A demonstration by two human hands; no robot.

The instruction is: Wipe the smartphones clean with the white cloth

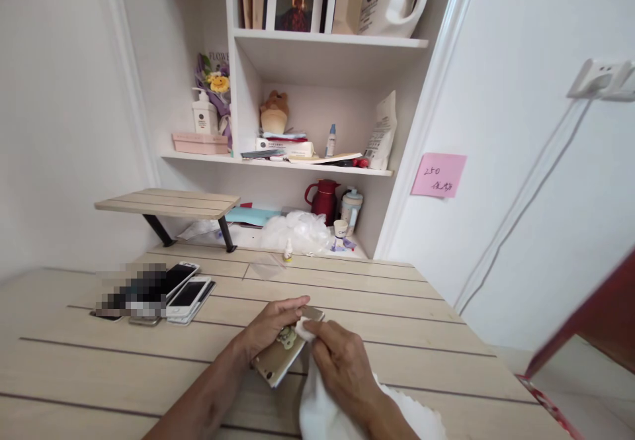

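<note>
A gold smartphone [278, 362] lies tilted over the table with its back facing up, a pale green bear-shaped decoration [286, 338] on it. Around its far left side my left hand [272, 324] is closed, fingers reaching over the edge. My right hand [342, 354] pinches a bunched part of a white cloth [322, 403] and presses it against the upper right of the phone's back. The rest of that cloth hangs below and spreads to the right under my wrist. My right fingertips are partly hidden by the cloth.
Several phones [191, 296] lie at the left, some blurred out. A small dropper bottle [288, 250] and a clear plastic bag [265, 266] sit toward the back. Behind are a raised wooden stand [169, 202], crumpled plastic [296, 231] and a red jug [323, 202].
</note>
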